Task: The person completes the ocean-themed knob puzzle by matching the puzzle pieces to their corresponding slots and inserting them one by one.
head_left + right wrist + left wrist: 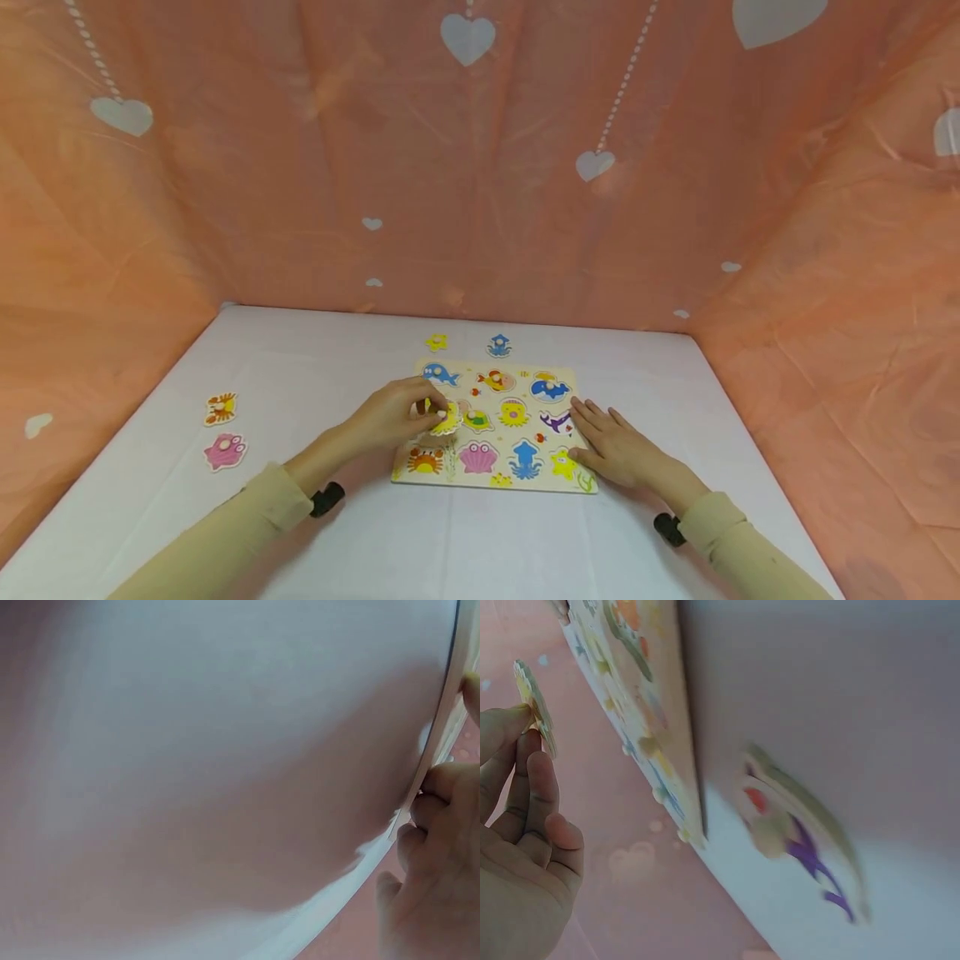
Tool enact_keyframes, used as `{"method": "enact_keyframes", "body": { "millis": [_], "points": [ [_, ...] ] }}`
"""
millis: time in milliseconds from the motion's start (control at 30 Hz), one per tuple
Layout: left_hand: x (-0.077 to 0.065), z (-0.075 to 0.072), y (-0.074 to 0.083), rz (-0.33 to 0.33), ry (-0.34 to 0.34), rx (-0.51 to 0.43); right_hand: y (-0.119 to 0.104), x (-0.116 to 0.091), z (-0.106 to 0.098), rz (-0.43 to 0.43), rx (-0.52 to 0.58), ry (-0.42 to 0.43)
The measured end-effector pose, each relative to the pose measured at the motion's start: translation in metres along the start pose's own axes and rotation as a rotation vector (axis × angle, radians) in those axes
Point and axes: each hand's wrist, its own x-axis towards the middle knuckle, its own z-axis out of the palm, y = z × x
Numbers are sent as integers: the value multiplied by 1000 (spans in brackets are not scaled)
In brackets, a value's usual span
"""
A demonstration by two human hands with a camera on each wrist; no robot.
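In the head view my left hand (408,410) pinches a yellow puzzle piece (448,423) with a wavy edge above the left half of the wooden puzzle board (487,482). The left wrist view shows this yellow puzzle piece (534,701) on edge between thumb and fingertips of the left hand (525,825). My right hand (618,446) rests on the board's right edge, fingers extended. Sea animals on the board include a blue squid picture (527,460), a pink shell picture (477,457) and a crab picture (425,461). Fingers hide part of the purple animal at right.
A crab piece (221,409) and a pink shell piece (226,452) lie on the white table (315,350) at left. Behind the board are a yellow star piece (437,342) and a blue squid piece (498,346). A blurred purple piece (799,836) lies beside the board.
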Motion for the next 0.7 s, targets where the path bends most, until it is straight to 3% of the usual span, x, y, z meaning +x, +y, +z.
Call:
{"method": "enact_keyframes", "body": {
  "millis": [233,467,700],
  "points": [
    [23,11,11,-7,-45,27,0,0,0,-1,-18,0],
    [45,20,16,41,-92,2,-1,2,-1,19,-14,-17],
    [63,28,22,39,-131,20,0,2,-1,12,-13,-22]
  ]
}}
